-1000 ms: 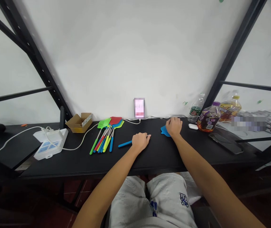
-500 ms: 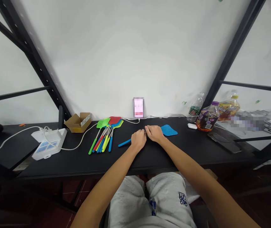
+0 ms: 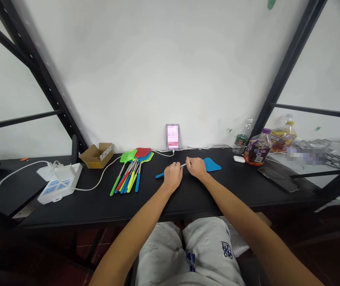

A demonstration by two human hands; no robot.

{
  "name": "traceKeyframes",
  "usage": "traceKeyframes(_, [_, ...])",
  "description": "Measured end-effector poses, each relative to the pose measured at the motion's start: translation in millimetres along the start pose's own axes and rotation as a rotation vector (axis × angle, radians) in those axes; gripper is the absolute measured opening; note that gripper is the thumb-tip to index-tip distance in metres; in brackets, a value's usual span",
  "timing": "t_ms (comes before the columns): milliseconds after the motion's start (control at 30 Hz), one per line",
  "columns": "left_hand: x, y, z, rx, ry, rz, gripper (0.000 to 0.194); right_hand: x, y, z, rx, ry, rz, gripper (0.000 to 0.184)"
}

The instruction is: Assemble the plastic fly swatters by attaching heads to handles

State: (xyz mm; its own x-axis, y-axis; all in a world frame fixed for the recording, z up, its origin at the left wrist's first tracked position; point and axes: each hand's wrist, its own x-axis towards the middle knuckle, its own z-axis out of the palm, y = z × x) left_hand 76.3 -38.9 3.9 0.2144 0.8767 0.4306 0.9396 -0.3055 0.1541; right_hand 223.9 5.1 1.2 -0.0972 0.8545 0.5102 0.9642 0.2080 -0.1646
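- Blue plastic showed at both ends of the flyswatter, which lay low over the black surface between the phone and the person's lap.
- Both hands were nearly closed: the left hand wrapped the rod near the handle, the right hand curled over it beside the head.
- Uneven pulling or pressing between those two grips could have bent the thin metal rod, or worked the head loose.
- A slip of the left hand's grip could have swung the handle towards the pile of flyswatters, scattering them.
- A sudden outward jerk by the right hand risked knocking the white case or the purple-capped bottle.
- Fingers hid most of the rod, so its joints and the exact finger contact could not be made out.
- Pixelation masked the phone's screen, overlapping heads made the pile hard to count, and the forearms were cut off below.
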Motion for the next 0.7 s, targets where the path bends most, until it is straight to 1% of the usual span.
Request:
traceKeyframes(133, [1, 0, 1.5, 0.017, -0.052, -0.013, 0.027, 5, 17, -1, -0.025, 0.057, 0.106, 0.054])
traceKeyframes(233, [1, 1, 1.8, 0.028, -0.076, -0.011, 0.029, 7, 24, -1, -0.027, 0.062, 0.138, 0.053])
traceKeyframes(367, [2, 2, 1.3, 0.048, -0.119, -0.032, 0.031, 9, 28, 0, -0.025, 0.043, 0.131, 0.053])
traceKeyframes(533, [2, 4, -0.5, 0.084, -0.189, -0.093, 0.034, 10, 29, 1, -0.035, 0.044, 0.115, 0.054])
traceKeyframes(700, [2, 5, -2.0, 0.1, -0.187, -0.132, 0.035, 10, 32, 3, -0.016, 0.064, 0.077, 0.054])
